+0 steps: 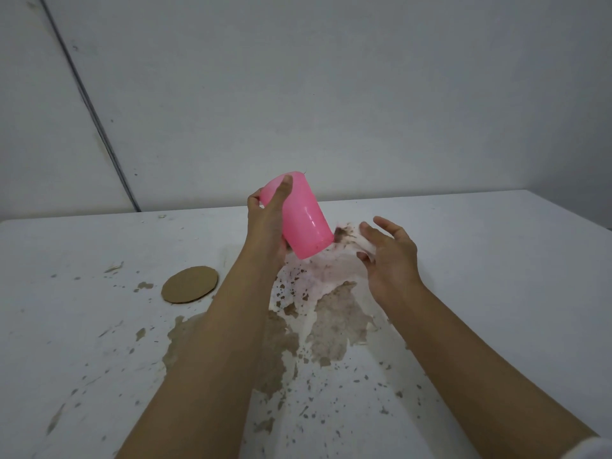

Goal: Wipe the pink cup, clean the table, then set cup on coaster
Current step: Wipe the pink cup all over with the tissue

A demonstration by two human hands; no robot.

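Pink cup [303, 220] is off the table, held tilted in the air above the middle of the table [496, 260], nearer its far edge than its near one. One end points up toward the far edge, the other down and to the right; which end is the mouth cannot be told. Left hand [268, 223] grips it: thumb [285, 187] lies across the upper part of the wall, the other fingers curl round the far side. Right hand [390, 256] sits just beside the cup's lower end and pinches a white wad of tissue [362, 245] with brown smears; its outer fingers are loosely spread. The wad is close to the cup's lower end; contact cannot be confirmed. Step in hand, by my reading: wiping the cup. The table is not yet cleaned: a brown spill [337, 323] spreads under both forearms toward the near edge, with specks scattered around it. Cardboard coaster [190, 284] lies bare, left of the left forearm and clear of the largest patch. Next move likely calls for pressing the wad to the cup's wall and turning the cup against it.
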